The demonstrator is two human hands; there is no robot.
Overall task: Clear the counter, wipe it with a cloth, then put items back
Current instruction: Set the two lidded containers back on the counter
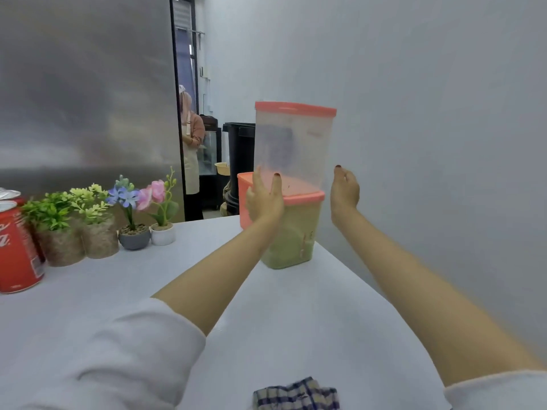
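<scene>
Two plastic containers with pink lids stand stacked at the far right of the white counter. The lower container holds pale green powder. The upper container is clear and looks nearly empty. My left hand rests against the left side of the stack where the two meet, fingers straight and pointing up. My right hand hovers just right of the stack with relaxed fingers, a small gap from it. A blue and white checked cloth lies at the counter's near edge.
Red cola cans stand at the left edge, beside several small potted artificial plants. A pink box sits behind my left hand. A white wall runs along the right. A person in an apron stands in the doorway beyond.
</scene>
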